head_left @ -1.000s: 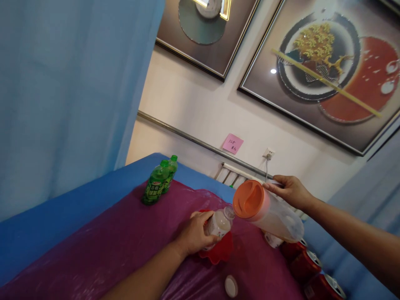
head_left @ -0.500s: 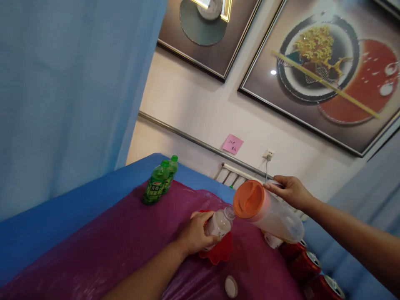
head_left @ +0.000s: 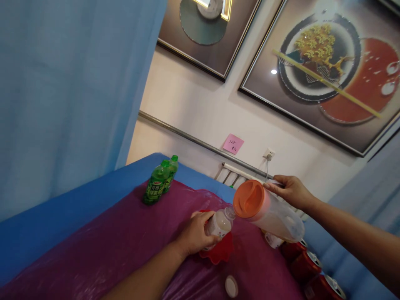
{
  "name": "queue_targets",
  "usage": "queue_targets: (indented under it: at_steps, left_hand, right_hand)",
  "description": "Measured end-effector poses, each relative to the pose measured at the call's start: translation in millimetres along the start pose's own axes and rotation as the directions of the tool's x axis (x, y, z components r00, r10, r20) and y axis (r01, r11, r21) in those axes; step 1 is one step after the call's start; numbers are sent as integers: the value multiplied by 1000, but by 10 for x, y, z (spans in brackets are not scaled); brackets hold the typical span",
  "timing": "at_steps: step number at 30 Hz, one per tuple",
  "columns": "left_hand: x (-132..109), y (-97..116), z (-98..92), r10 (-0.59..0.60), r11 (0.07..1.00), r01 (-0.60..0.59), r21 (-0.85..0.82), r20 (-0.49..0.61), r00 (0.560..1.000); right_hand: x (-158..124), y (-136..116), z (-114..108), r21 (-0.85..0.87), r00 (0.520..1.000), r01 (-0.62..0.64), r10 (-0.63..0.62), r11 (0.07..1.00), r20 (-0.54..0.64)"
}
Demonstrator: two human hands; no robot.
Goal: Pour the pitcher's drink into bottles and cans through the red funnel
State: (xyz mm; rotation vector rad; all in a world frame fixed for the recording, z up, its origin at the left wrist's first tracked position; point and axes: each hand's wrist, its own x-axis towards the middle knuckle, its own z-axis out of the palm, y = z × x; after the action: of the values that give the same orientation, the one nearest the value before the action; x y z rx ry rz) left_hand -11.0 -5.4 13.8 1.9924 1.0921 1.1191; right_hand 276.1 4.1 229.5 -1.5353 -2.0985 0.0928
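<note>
Little has moved; left hand (head_left: 197,234) partly hides bottle (head_left: 220,224).

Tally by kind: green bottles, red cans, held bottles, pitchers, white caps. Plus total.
Green bottles: 2
Red cans: 3
Held bottle: 1
Pitcher: 1
White cap: 1
Total: 8

The left hand (head_left: 195,235) covers part of the label on the small bottle (head_left: 222,224) and, with it, hides much of a red wavy-edged item (head_left: 218,253). The right hand (head_left: 292,191) partly conceals the handle of the pitcher (head_left: 278,221), which obscures a white container (head_left: 273,241). The nearest red can (head_left: 321,288) is cut by the lower edge; writing on the pink note (head_left: 233,143) is too small to read.
</note>
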Motion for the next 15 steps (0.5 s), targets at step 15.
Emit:
queue_targets:
  at_steps: [15]
  left_hand:
    - [-10,-1,-2,-16,1000,16,18,-2,1000]
  right_hand:
    - [2,-8,-13,-30,1000,-1,1,1000,-1]
